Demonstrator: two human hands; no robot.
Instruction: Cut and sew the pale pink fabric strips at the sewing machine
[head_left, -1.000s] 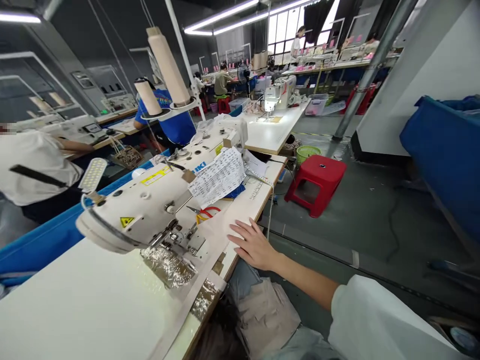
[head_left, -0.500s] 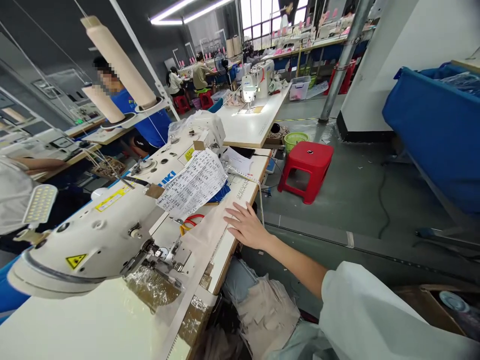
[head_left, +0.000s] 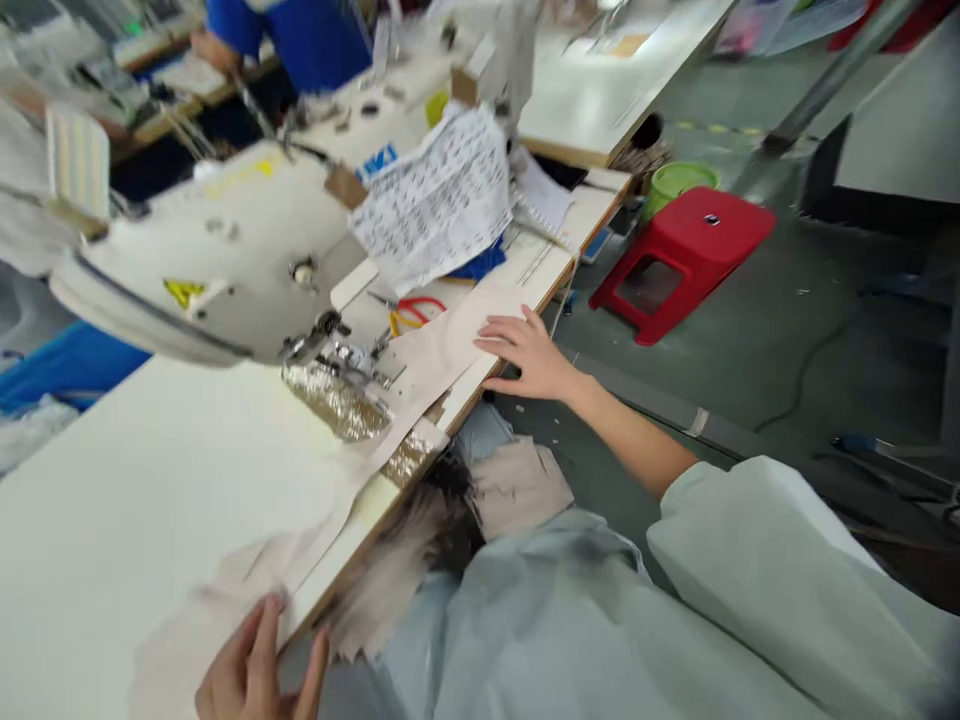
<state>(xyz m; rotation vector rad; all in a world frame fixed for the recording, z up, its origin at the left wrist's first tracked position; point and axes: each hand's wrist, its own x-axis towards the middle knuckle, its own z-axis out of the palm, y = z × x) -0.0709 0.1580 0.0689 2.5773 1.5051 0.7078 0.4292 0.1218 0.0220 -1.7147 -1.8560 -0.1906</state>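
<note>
A pale pink piece of fabric [head_left: 416,395] runs along the front of the white sewing table [head_left: 169,455], past the presser foot area of a white sewing machine [head_left: 247,245]. My right hand [head_left: 529,360] rests on the fabric's far end, palm down with its fingers spread. At the lower left, my left hand [head_left: 259,665] touches the near end of the fabric by the table edge, thumb and fingers apart. Scissors with red and yellow handles [head_left: 416,312] lie just behind the fabric. A handwritten sheet of paper [head_left: 442,200] hangs against the machine.
Beyond the table edge stand a red stool [head_left: 694,250] and a green basket [head_left: 679,182]. Cut fabric pieces [head_left: 517,485] hang or lie below the table edge near my lap. A person in a blue shirt [head_left: 307,45] is at the far side.
The view has tilted down and swung toward the table's near end. My left hand has come into view on the fabric. My right hand still lies on the fabric's far part.
</note>
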